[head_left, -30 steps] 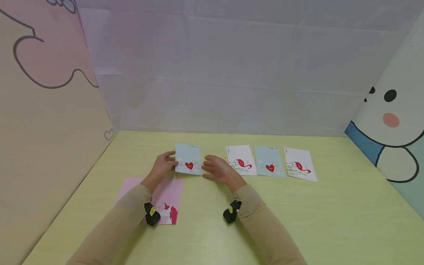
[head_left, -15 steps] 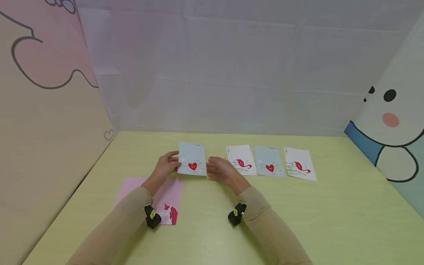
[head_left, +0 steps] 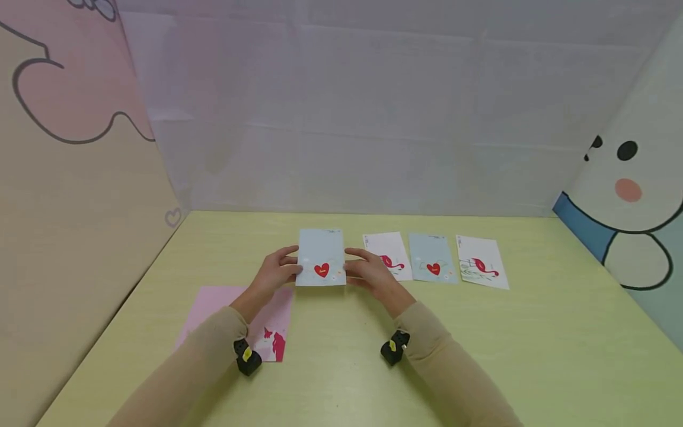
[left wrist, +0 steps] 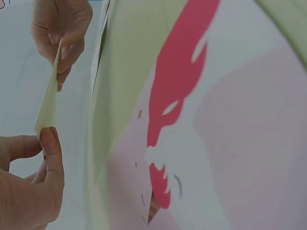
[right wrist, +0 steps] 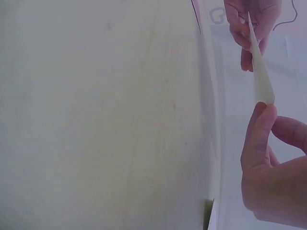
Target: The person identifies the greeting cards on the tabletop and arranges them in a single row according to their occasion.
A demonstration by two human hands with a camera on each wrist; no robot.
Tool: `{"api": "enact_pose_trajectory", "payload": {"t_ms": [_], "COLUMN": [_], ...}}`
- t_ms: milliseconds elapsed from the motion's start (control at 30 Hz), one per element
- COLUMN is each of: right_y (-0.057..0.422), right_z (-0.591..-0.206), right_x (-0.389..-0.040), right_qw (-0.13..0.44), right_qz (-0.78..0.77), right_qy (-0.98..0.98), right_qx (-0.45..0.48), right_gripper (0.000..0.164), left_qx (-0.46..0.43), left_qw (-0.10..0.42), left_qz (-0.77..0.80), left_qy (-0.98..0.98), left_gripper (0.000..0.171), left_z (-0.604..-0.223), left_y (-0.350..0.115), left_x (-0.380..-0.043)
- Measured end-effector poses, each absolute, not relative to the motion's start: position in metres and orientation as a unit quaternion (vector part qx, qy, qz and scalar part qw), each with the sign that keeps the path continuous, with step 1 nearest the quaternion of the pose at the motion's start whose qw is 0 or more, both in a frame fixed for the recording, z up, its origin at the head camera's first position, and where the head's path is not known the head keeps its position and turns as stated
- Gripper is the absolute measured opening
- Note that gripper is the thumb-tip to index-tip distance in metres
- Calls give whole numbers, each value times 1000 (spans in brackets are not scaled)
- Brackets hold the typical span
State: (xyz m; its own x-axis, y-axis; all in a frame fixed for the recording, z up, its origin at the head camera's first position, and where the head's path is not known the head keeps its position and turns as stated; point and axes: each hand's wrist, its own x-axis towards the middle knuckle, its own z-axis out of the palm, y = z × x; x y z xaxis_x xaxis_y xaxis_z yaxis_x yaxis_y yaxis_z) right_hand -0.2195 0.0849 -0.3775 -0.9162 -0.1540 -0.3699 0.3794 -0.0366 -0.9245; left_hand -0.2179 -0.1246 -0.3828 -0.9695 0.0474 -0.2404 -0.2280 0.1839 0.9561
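Note:
A light-blue card (head_left: 321, 249) with a red heart is held above the table, its face toward the head camera. My left hand (head_left: 273, 274) pinches its left edge between thumb and fingers. On the opposite edge, my right hand (head_left: 374, 276) pinches it the same way. In the left wrist view the card (left wrist: 49, 103) appears nearly edge-on between both hands. The right wrist view also shows the card (right wrist: 261, 72) from the side, with thumb and fingertips at its near edge.
Right of the hands lie a white flamingo card (head_left: 380, 242), a blue heart card (head_left: 433, 252) and another flamingo card (head_left: 482, 261) in a row. A larger pink sheet (head_left: 274, 317) lies partly under the left forearm. A white sheet (head_left: 341, 118) covers the back wall.
The card has moved to the right and turned squarer to the head camera. My right hand has shifted right, from lying beside the card to pinching its right edge.

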Motion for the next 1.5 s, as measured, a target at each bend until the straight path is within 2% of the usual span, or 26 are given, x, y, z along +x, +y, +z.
{"api": "enact_pose_trajectory", "payload": {"t_ms": [1500], "right_y": [123], "right_z": [-373], "right_x": [-170], "right_qw": [217], "right_qz": [-655], "right_qy": [724], "right_qx": [23], "right_gripper": [41], "left_qx": [-21], "left_qw": [149], "left_qz": [619], "left_qy": [771], "left_gripper": [59], "left_z": [-384], "left_y": [-106], "left_x": [-165]}}
